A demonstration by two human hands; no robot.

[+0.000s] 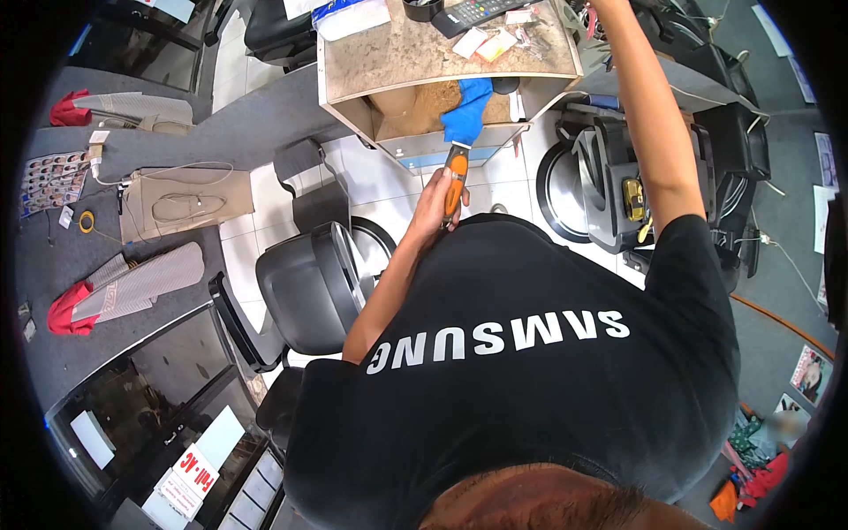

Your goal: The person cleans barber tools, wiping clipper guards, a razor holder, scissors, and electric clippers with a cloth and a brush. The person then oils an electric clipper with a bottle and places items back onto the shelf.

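My left hand (430, 201) is wrapped round an orange and black hair clipper (455, 181), held in front of my belly. The clipper's head points away from me and meets the lower end of a blue cloth (468, 113) in view; I cannot tell whether they touch. The cloth lies at the open shelf of a wooden cabinet (380, 69). My right arm stretches far forward to the top edge of the view. Only a bit of my right hand (606, 4) shows there, beside something small and pink, and its fingers are mostly cut off.
On the cabinet top lie a remote control (477, 12), a black round container (423, 9) and small packets (496, 44). Black salon chairs (309, 283) stand to my left, with another chair (596, 177) at right. Rolled grey-and-red cloths (132, 287) appear at far left.
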